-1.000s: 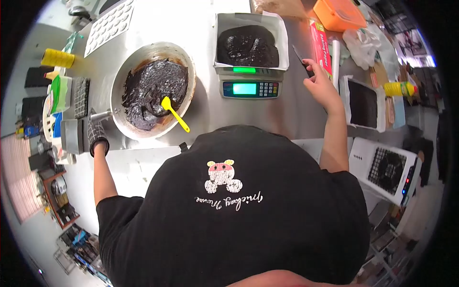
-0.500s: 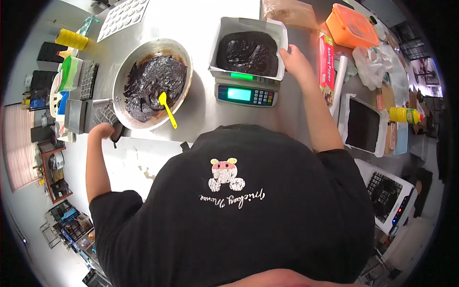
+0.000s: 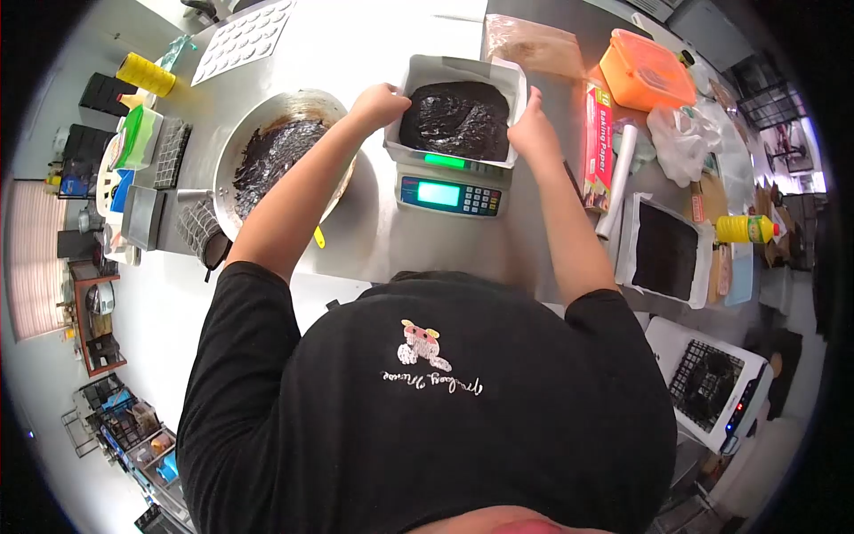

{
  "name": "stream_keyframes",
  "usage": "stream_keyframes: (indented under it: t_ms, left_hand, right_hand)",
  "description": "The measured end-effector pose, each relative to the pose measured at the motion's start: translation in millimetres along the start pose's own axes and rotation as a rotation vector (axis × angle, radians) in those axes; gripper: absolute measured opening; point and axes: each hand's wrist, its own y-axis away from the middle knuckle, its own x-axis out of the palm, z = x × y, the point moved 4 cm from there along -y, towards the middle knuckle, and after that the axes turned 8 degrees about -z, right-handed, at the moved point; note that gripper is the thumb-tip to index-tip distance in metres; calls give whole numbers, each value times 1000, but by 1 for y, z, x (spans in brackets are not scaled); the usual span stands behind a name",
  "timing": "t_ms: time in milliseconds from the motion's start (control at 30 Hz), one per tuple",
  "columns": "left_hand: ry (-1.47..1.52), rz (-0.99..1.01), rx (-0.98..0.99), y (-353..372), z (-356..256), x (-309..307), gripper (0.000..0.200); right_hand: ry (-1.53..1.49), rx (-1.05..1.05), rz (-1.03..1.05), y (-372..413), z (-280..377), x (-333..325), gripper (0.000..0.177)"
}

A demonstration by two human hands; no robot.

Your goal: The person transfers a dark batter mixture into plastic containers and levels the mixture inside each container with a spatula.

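Observation:
A paper-lined baking pan (image 3: 492, 75) with glossy dark batter (image 3: 458, 120) stands on a digital kitchen scale (image 3: 449, 195) with a lit green display. My left hand (image 3: 381, 104) is closed on the pan's left rim. At the opposite rim, my right hand (image 3: 534, 132) grips the pan's right side, its fingers partly hidden behind the wall. To the left sits a large metal bowl (image 3: 229, 142) coated with the same batter. My left forearm crosses in front of it and hides most of a yellow spatula (image 3: 320, 238).
A baking paper box (image 3: 598, 147), a paper roll (image 3: 620, 173) and an orange container (image 3: 648, 69) lie on the right. Nearer is another lined pan of dark batter (image 3: 665, 251), beside a yellow bottle (image 3: 745, 229). A patterned cloth (image 3: 197, 224) lies by the bowl.
My left hand has left the cloth beside the bowl and come across to the pan's left rim. My right hand stays at the right rim. The whole view has shifted slightly.

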Motion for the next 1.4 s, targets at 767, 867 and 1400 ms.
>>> stream_keyframes:
  t_ms: [767, 867, 1400]
  left_hand:
    - [-3, 313, 95, 168, 39, 42, 58]
    - [31, 328, 150, 216, 67, 42, 65]
    - [166, 327, 33, 233, 118, 43, 60]
  right_hand:
    - [-53, 167, -43, 205, -13, -64, 89]
    - [-77, 157, -12, 246, -18, -70, 89]
    - [-47, 168, 105, 242, -21, -17, 91]
